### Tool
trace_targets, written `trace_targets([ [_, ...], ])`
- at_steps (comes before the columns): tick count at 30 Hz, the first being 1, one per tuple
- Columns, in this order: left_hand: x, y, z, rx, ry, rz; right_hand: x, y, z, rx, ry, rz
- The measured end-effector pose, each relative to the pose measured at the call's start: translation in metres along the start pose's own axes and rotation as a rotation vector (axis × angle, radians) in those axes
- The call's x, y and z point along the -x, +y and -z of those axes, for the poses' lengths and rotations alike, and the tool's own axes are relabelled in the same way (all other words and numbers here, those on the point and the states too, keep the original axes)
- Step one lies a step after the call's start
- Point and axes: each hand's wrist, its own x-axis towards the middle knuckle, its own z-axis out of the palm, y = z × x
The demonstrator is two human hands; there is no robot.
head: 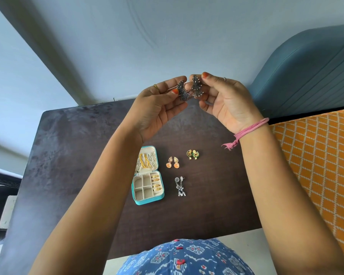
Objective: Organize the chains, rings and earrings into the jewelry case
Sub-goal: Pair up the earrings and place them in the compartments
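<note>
Above the table's [71, 155] 12 o'clock edge, our left hand [157, 108] and right hand [224, 100] each pinch a dark earring [182, 90]. Thin fingertip holds may slip; jewelry case [147, 201] lies open well below.

Chains [146, 161] in case lid too tangled to count; blue chair [310, 72] cropped at right edge; earring hooks hidden behind fingertips.
</note>
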Motion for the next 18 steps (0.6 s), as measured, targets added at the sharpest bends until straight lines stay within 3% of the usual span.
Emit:
trace_targets([
  [10,-0.009,-0.025,-0.008,-0.049,0.082,0.117,0.004,0.022,0.032,0.018,-0.002,-0.036],
  [18,-0.006,-0.122,-0.006,-0.203,0.196,0.276,0.023,0.107,0.080,0.105,0.138,-0.206],
])
